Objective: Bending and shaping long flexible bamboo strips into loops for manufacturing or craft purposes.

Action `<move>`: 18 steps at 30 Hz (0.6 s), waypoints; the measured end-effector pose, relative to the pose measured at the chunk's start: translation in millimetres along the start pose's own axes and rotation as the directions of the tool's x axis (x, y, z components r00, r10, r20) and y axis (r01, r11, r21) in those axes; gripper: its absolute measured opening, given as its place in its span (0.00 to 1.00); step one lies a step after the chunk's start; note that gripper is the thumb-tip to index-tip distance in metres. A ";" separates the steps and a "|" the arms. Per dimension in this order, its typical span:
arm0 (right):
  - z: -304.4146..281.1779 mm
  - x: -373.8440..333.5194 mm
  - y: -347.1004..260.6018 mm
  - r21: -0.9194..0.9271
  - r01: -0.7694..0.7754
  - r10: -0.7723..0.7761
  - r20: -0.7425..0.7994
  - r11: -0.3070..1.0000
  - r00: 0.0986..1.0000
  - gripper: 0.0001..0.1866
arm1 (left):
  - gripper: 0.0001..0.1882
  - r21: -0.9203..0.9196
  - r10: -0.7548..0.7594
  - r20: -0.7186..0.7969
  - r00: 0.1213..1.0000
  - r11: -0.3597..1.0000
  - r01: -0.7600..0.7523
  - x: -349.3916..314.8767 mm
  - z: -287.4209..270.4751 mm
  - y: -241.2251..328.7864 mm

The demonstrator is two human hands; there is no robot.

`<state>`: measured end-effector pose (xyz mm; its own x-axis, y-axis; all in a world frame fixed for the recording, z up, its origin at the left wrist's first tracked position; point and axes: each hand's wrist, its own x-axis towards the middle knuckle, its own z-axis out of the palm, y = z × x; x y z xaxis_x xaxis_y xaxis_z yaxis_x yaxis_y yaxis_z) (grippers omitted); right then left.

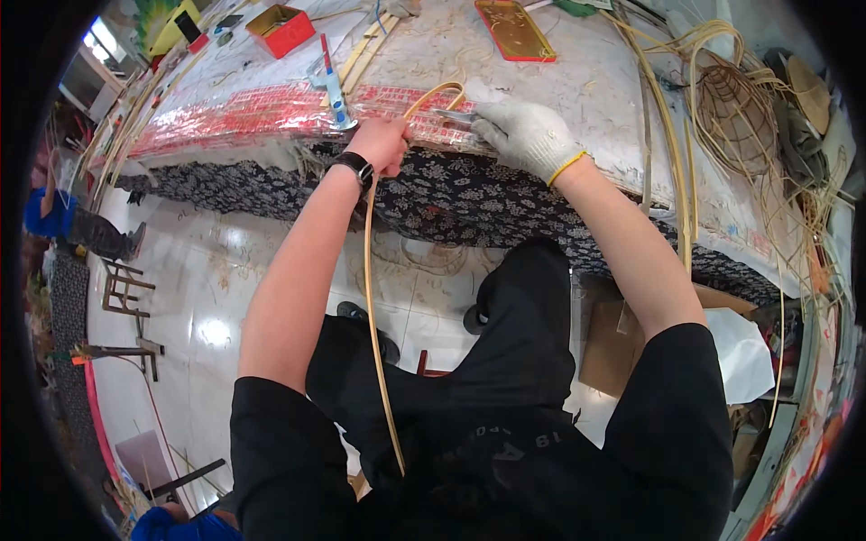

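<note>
My bare left hand [381, 146], with a black watch at its wrist, is closed round a long pale bamboo strip [372, 270] at the table's front edge. Below that hand the strip hangs down in a gentle curve to my lap. Its upper end bends over in a hook above the table, towards my right hand. My right hand [528, 137] wears a white knitted glove with a yellow cuff. A short metal blade [456, 115], probably a knife, juts from its closed fingers, near the hooked end. The glove hides the handle.
A blue-and-grey tool [337, 101] lies left of my left hand. Farther back are a red box [280, 32] and a red-rimmed gold tray [514, 30]. Bamboo coils and a woven basket frame [735, 113] crowd the right. A cardboard box [609, 347] stands beneath.
</note>
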<state>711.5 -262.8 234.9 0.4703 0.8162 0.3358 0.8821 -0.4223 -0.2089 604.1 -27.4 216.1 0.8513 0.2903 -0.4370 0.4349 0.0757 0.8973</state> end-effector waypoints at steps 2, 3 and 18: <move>-1.4 -0.1 -2.5 -0.038 -0.011 0.012 0.017 0.999 1.000 0.14 | 0.12 -0.036 -0.006 0.014 1.000 0.999 0.007 -7.3 1.3 -3.1; -0.4 -1.1 -0.3 -0.040 -0.014 0.015 0.021 0.999 1.000 0.14 | 0.13 -0.010 -0.006 -0.006 1.000 1.000 0.006 -18.3 3.7 -1.5; 5.4 -1.5 4.4 -0.095 0.062 -0.062 0.007 0.994 0.998 0.14 | 0.14 -0.336 0.061 -0.040 0.997 0.939 -0.071 -33.4 13.7 -48.2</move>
<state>714.6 -263.7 228.5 0.4147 0.8433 0.3419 0.9083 -0.4064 -0.0993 558.7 -53.8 186.6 0.8637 0.3326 -0.3787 0.2492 0.3713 0.8944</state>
